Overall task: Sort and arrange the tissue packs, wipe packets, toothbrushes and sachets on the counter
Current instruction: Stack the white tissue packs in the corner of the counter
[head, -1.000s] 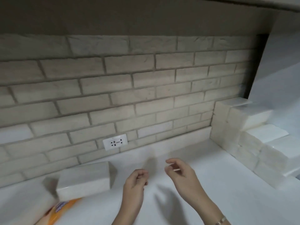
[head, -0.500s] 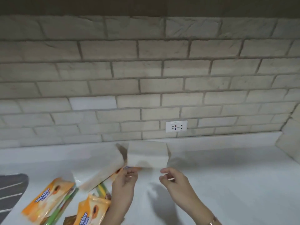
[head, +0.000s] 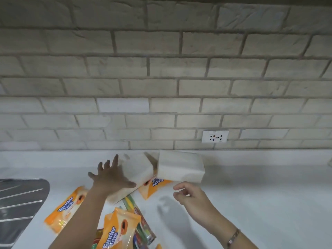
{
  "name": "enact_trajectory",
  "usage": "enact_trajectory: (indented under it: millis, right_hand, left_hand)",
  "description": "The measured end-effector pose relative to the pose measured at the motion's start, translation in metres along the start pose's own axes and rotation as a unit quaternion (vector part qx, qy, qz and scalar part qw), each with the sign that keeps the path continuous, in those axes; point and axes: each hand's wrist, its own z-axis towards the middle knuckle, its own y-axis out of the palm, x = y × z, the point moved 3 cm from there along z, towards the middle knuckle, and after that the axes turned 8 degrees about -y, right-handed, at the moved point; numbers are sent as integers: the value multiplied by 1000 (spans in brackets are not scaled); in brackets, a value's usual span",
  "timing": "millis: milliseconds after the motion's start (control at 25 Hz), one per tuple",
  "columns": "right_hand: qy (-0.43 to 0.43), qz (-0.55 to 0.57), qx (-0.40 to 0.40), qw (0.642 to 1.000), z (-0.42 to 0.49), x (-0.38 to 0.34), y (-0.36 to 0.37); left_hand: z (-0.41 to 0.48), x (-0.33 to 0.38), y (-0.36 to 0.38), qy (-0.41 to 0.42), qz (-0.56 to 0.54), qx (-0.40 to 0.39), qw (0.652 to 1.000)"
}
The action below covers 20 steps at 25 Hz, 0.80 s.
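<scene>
On white counter [head: 260, 194] below brick wall [head: 161, 87], person's left hand [head: 109, 177], fingers splayed straight, lies over tilted tissue pack [head: 138, 169]; 2nd tissue pack [head: 180, 166] sits just beside it at right. Right hand [head: 194, 198] hovers nearby, fingers loosely curled, holding nothing. Orange wipe packets [head: 64, 211] & toothbrushes [head: 132, 203] lie in front.

Stretching across the whole width: white counter [head: 260, 194]. Sitting near the back edge, about the middle: white tissue pack [head: 180, 166], lying flat; second tissue pack [head: 136, 169] just left of it, tilting. Poking out from under both: orange wipe packet [head: 154, 186]. Lying toward the front-left corner: another wipe packet [head: 66, 211]. Resting at the front edge: third wipe packet [head: 118, 229], overlapping packaged toothbrushes [head: 130, 202]. Occupying the left edge: ribbed metal drainboard [head: 19, 203].
</scene>
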Motion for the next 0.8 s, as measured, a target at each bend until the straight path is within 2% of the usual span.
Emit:
enact_trajectory:
  millis: [80, 160, 280, 360, 440, 520, 600, 680, 800]
  right_hand:
    - [5, 1, -3, 1000, -2, 2, -2]
    - [11, 1, 3, 1000, -5, 7, -8]
    - [27, 15, 14, 999, -12, 14, -19]
    - [38, 31, 23, 999, -19, 21, -28]
    - [41, 45, 30, 998, -23, 25, -32]
    - [34, 68, 48, 996, -30, 26, -38]
    - [19, 105, 67, 992, -36, 22, -43]
    - [7, 166, 70, 984, -42, 18, -50]
    - [-29, 231, 39, 972, -49, 16, -62]
  left_hand:
    - [2, 1, 6, 19, 12, -17, 1000]
    - [-2, 1, 11, 32, 32, 22, 999]
    - [-16, -5, 8, 7, 10, 82, 997]
    - [-34, -7, 2, 5, -53, 118, 992]
    - [-62, -5, -8, 20, -184, 139, 973]
    - [-96, 13, -18, 41, -347, 99, 932]
    - [-130, 42, -25, 77, -488, 13, 869]
    - [-161, 79, -26, 120, -554, -71, 821]
    - [-198, 132, -16, 154, -573, -196, 781]
